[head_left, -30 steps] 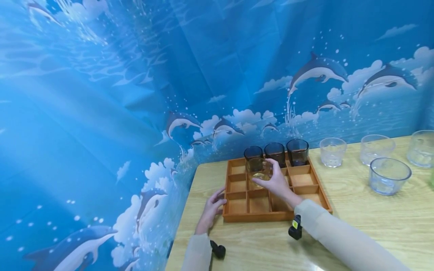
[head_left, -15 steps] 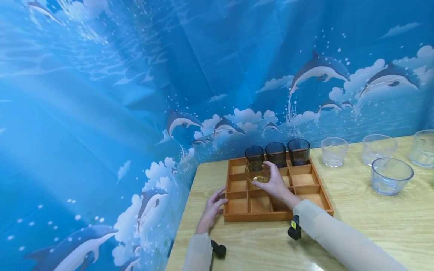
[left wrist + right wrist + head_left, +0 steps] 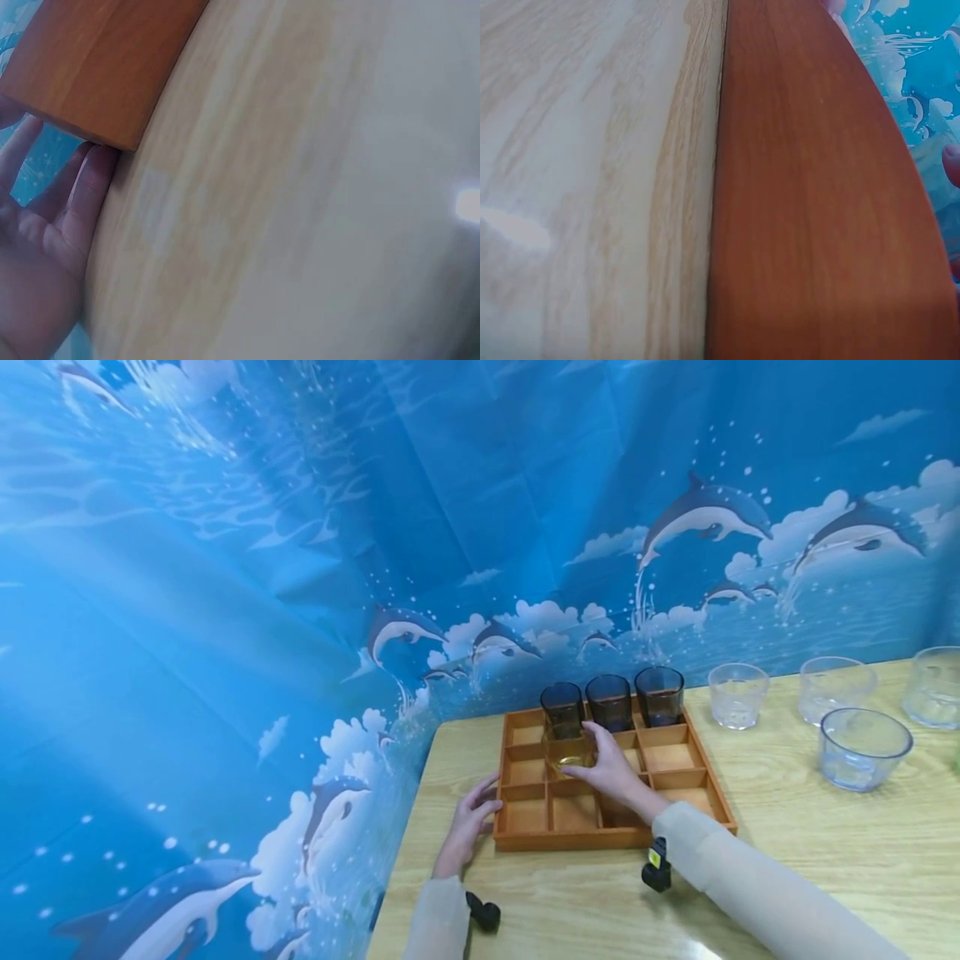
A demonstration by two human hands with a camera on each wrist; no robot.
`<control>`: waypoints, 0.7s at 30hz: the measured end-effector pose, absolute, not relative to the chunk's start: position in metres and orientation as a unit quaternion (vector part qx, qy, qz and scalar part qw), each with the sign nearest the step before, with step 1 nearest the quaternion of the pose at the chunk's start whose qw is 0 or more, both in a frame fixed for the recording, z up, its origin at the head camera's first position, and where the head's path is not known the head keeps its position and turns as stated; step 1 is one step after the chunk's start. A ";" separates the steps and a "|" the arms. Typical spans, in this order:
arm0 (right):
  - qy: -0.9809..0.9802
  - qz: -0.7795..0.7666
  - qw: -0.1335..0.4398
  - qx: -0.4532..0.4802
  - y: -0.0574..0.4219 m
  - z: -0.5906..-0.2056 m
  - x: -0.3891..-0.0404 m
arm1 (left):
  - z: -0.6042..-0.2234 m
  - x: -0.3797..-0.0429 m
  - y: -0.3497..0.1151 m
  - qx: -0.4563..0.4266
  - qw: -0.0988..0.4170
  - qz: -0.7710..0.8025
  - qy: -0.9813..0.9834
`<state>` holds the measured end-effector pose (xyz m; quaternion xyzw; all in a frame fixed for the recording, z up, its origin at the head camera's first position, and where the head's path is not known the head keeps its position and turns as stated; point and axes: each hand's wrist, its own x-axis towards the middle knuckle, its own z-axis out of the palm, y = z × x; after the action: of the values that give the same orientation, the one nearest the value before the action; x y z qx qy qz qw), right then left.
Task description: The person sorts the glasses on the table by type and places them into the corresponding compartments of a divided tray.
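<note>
My right hand (image 3: pixel 613 772) holds a yellowish see-through glass (image 3: pixel 562 758) between thumb and fingers. The glass sits low in a middle-row compartment of the wooden divided tray (image 3: pixel 562 841). Just behind it stand three dark tinted glasses (image 3: pixel 658 697) in the back row. At the tray's left side, my left hand (image 3: pixel 465 827) rests its extended fingers against the wall; the left wrist view shows the fingers (image 3: pixel 94 176) touching the tray corner (image 3: pixel 112 97). In the right wrist view the tray's front wall (image 3: pixel 810 187) covers most of the hand, leaving only fingertips at the right edge.
Right of the tray on the table (image 3: pixel 795 868) stand several clear glasses, including a short one (image 3: pixel 738 697) and a wide bluish one (image 3: pixel 862 752) nearer the front. A blue dolphin-print curtain (image 3: pixel 487 527) hangs behind and to the left of the table.
My right hand has lowered the yellowish glass into the middle-row compartment, and its thumb and fingers have shifted slightly down with it. My left hand stays at the tray's side.
</note>
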<state>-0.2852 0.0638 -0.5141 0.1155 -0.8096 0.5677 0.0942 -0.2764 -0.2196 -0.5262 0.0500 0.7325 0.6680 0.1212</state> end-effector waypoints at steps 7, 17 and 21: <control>-0.818 0.555 0.094 0.121 0.069 -0.511 -0.282 | -0.524 -0.275 -0.219 0.053 0.121 0.669 0.731; -0.803 0.572 0.114 0.125 0.080 -0.507 -0.276 | -0.525 -0.275 -0.219 0.058 0.122 0.670 0.730; -0.802 0.573 0.110 0.129 0.085 -0.505 -0.270 | -0.525 -0.274 -0.219 0.056 0.121 0.670 0.730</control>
<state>-0.2703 0.0852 -0.5051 0.1290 -0.8016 0.5732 0.1102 -0.2743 -0.2193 -0.5255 0.0555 0.7301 0.6703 0.1207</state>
